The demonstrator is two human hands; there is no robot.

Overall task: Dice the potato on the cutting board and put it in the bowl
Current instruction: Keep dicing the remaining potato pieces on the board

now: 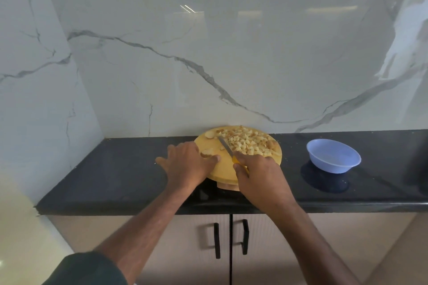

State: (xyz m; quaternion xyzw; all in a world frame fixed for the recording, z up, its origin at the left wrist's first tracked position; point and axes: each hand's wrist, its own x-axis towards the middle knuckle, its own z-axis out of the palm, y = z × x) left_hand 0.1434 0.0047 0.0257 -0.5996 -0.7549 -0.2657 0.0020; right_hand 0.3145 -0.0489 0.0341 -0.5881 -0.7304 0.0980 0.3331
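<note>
A round wooden cutting board point(222, 169) lies on the black counter. A heap of diced potato point(247, 142) covers its far right part. A larger potato piece point(210, 134) sits at the board's far left edge. My left hand point(187, 164) lies over the board's left side, its fingers holding down a potato slice point(206, 153). My right hand point(257, 176) grips a yellow-handled knife point(225, 146), whose blade points away toward the diced heap. An empty blue bowl point(333, 156) stands to the right of the board.
The black counter point(120, 169) runs along a white marble wall, with a side wall closing its left end. Below its front edge are cabinet doors with two black handles point(230, 237).
</note>
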